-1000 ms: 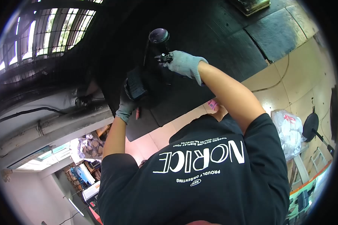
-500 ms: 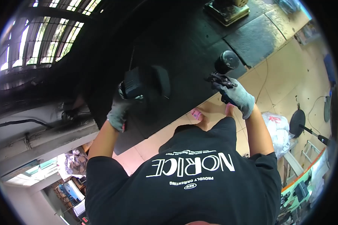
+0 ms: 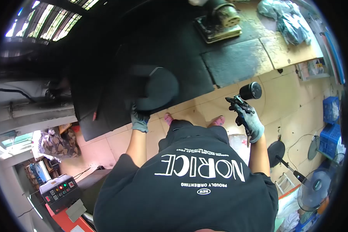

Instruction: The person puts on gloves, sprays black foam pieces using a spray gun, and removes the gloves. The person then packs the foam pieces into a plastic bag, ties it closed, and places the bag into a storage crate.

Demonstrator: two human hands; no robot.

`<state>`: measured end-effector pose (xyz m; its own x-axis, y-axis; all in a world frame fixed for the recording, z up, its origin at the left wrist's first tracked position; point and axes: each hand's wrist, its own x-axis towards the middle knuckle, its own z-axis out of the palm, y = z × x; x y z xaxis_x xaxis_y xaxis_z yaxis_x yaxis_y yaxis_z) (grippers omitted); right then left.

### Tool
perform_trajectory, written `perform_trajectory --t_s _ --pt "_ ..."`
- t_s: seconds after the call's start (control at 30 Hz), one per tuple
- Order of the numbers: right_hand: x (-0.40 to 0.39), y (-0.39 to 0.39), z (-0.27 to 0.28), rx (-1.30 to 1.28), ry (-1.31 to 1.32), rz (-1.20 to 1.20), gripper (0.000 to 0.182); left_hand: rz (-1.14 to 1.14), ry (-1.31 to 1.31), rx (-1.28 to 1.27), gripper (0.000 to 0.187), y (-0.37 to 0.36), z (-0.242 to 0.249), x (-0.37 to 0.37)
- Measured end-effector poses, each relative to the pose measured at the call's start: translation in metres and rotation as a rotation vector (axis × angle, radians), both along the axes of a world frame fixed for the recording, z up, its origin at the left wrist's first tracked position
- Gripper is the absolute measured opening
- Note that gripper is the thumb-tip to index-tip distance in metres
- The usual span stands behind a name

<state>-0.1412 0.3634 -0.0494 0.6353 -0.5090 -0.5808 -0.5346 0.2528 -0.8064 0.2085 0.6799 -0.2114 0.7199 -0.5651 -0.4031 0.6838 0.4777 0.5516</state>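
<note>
My right hand (image 3: 251, 123), in a grey glove, is closed round the handle of a black spray gun (image 3: 239, 105). A round dark cup (image 3: 250, 91) is mounted on the gun. My left hand (image 3: 139, 119), gloved too, grips the near edge of a dark object with a rounded, disc-like face (image 3: 162, 89). Motion blur and dark surroundings hide its exact kind. It is over the black-stained worktop (image 3: 174, 54), apart from the spray gun. Part of my left fingers is hidden behind it.
A soiled machine on a square base (image 3: 218, 29) stands at the far side, with plastic bags (image 3: 288, 21) to its right. A thin red-tipped tool (image 3: 95, 115) lies on the worktop. A fan (image 3: 315, 189), blue crates (image 3: 329, 133) and a control box (image 3: 60, 193) stand around.
My view has shifted to the right. Both hands have come nearer my body, and the dark object has turned to show its rounded face. The spray gun stays in my right hand.
</note>
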Motion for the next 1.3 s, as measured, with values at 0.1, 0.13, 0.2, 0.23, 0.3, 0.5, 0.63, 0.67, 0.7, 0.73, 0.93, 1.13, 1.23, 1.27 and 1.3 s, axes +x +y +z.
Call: perform_trajectory --t_s 0.1,0.13,0.2,0.23,0.3,0.5,0.63,0.67,0.7,0.73,0.93,1.13,1.23,1.27,1.3 --pt "-0.033 -0.043 0.001 0.005 -0.043 -0.067 0.032 0.076 0.023 0.18 0.041 0.002 -0.016 -0.014" --pt "-0.041 -0.058 0.001 0.006 -0.013 -0.059 0.033 0.102 0.063 0.283 0.043 0.008 -0.015 -0.015" --pt "-0.052 -0.086 0.002 -0.026 0.03 -0.017 0.035 0.259 -0.092 0.794 0.04 0.015 -0.004 -0.023" --pt "-0.054 -0.1 0.004 -0.057 0.039 0.019 0.036 0.335 -0.185 1.045 0.039 0.012 0.004 -0.026" --pt "-0.049 -0.127 0.017 -0.11 0.146 0.111 0.038 0.331 -0.614 1.117 0.045 -0.01 0.033 -0.035" --pt "-0.034 -0.182 0.044 -0.416 0.154 0.415 0.028 -0.332 -1.329 0.567 0.06 -0.271 0.137 -0.147" --pt "-0.05 -0.214 0.064 -0.557 0.234 0.549 0.024 -0.659 -0.896 -0.079 0.079 -0.428 0.148 -0.241" --pt "-0.053 -0.222 0.081 -0.583 0.308 0.599 0.023 -0.718 -0.849 -0.036 0.072 -0.454 0.155 -0.253" --pt "-0.057 -0.231 0.092 -0.604 0.379 0.643 0.021 -0.781 -0.808 0.013 0.066 -0.479 0.163 -0.264" --pt "-0.071 -0.254 0.1 -0.581 0.45 0.61 0.027 -0.745 -0.848 0.22 0.051 -0.522 0.176 -0.289" --pt "-0.174 -0.346 0.071 -1.381 0.105 -0.198 0.056 -0.565 -0.463 -0.246 0.045 -0.639 0.172 -0.334" --pt "-0.339 -0.504 -0.044 -0.192 -0.702 -1.653 0.051 -0.556 -0.371 -0.359 0.045 -0.735 0.184 -0.348" --pt "-0.371 -0.577 -0.032 0.34 -0.884 -1.678 0.039 -0.517 -0.629 -0.256 0.05 -0.762 0.182 -0.365" --pt "-0.382 -0.616 -0.064 0.266 -0.905 -1.703 0.034 -0.51 -0.635 -0.239 0.049 -0.769 0.177 -0.367" --pt "-0.388 -0.646 -0.083 0.194 -0.924 -1.723 0.028 -0.506 -0.616 -0.213 0.049 -0.776 0.175 -0.37"
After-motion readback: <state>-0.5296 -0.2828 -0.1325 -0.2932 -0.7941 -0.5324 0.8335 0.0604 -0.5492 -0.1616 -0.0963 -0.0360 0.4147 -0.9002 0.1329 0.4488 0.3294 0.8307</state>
